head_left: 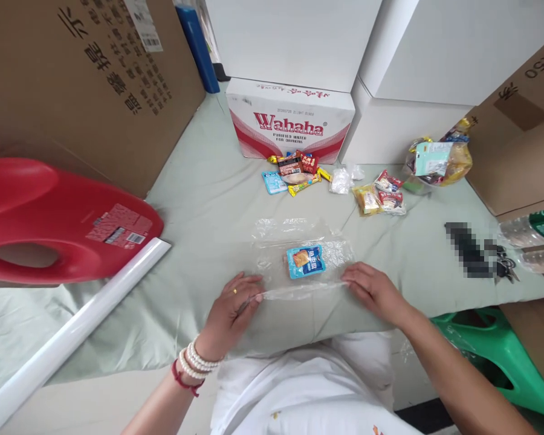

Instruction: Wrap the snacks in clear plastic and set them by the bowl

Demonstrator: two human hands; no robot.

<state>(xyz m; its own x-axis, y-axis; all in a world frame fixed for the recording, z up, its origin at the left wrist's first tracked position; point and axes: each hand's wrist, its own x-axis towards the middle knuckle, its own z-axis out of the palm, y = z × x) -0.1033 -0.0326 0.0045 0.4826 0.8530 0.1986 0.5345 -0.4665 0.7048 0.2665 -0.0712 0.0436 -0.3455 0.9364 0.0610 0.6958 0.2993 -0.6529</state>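
A sheet of clear plastic wrap (272, 266) lies spread on the cloth-covered table, with a small blue snack packet (306, 261) resting on its middle. My left hand (236, 311) pinches the near left corner of the wrap between thumb and fingers. At the near right corner, my right hand (372, 290) grips the wrap's edge, its thumb partly hidden. The near edge is pulled fairly straight between both hands. Neither hand touches the packet.
Beyond the wrap are a pile of snack packets (294, 172), crumpled plastic (341, 180), several small packs (368, 199) and a bowl of snacks (435, 166). Boxes, including a Wahaha carton (294, 121), line the back. A red jug (68, 217) and white tube (81, 329) lie left.
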